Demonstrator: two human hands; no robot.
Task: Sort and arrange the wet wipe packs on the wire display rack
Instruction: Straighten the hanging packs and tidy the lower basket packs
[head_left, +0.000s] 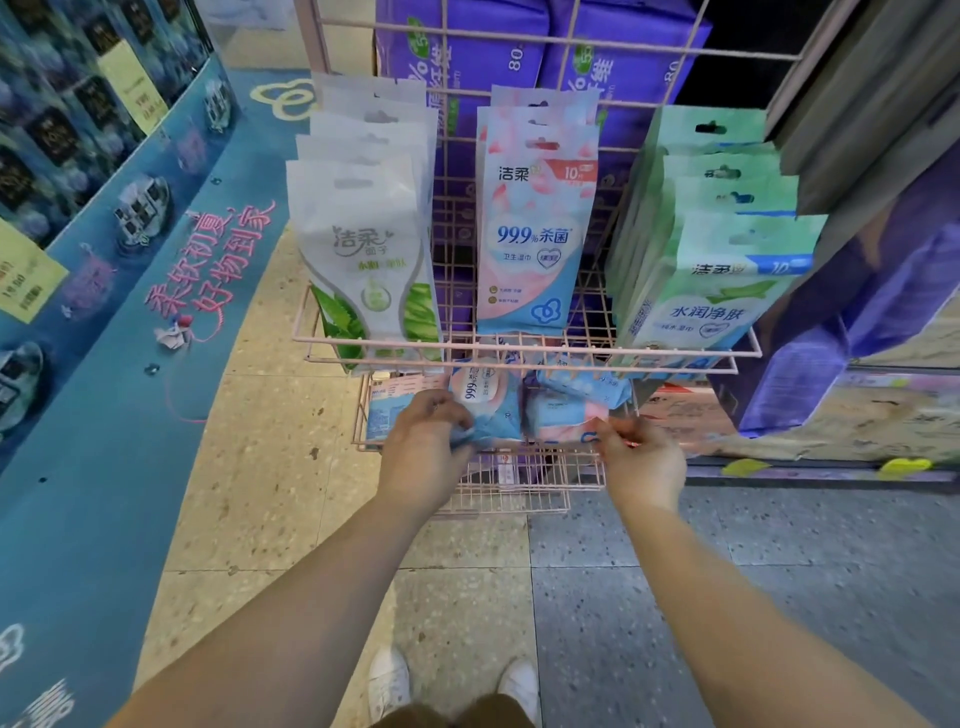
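A pink wire display rack (524, 343) carries three hanging rows of wet wipe packs: white-and-green packs (363, 244) on the left, pink-and-blue packs (535, 218) in the middle, green packs (711, 260) on the right. Below them, a wire basket (519, 478) holds several loose pink-and-blue packs. My left hand (426, 441) grips the lower edge of one loose pack (485, 405) printed "99.9%". My right hand (636, 457) pinches the corner of another loose pack (566, 421) beside it.
Large purple tissue bales (519, 47) stand behind the rack. A blue promotional floor stand (130, 322) with boxed goods runs along the left. Purple stacked goods (857, 322) and a grey shelf edge crowd the right. Tiled floor and my white shoes lie below.
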